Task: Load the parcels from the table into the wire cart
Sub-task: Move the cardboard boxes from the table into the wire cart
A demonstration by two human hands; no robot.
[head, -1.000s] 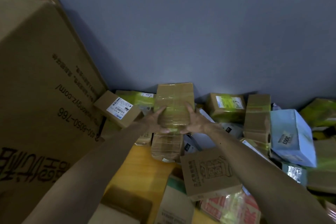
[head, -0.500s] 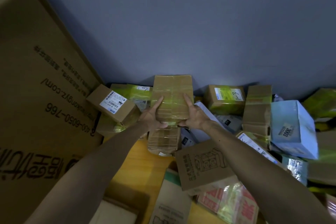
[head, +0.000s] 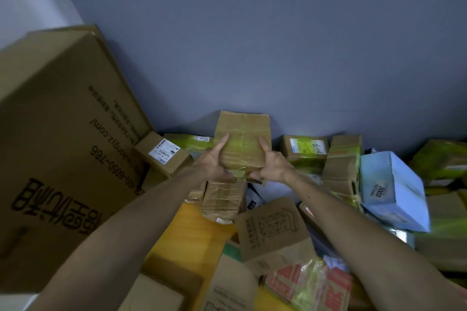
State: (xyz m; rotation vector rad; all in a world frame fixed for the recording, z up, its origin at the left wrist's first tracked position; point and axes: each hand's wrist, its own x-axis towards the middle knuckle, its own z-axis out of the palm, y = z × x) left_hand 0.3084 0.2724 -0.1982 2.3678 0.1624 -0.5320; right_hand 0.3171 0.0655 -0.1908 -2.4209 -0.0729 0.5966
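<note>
A brown taped cardboard parcel (head: 243, 137) is held up in front of the grey wall, above the pile. My left hand (head: 214, 163) grips its left lower edge, thumb on the front face. My right hand (head: 271, 164) grips its right lower edge the same way. Below it a second taped brown parcel (head: 223, 201) lies on the yellow table (head: 199, 228). Several more parcels crowd the table to the right. The wire cart is not in view.
A very large printed carton (head: 58, 154) leans at the left. A small labelled box (head: 164, 153) sits beside it. A pale blue box (head: 390, 189), a yellow-taped box marked 1-3 (head: 304, 150) and a printed brown box (head: 271, 227) lie at right and centre.
Both hands have lifted the taped parcel a little higher off the pile, away from the box under it. The view has tilted upward, showing more wall.
</note>
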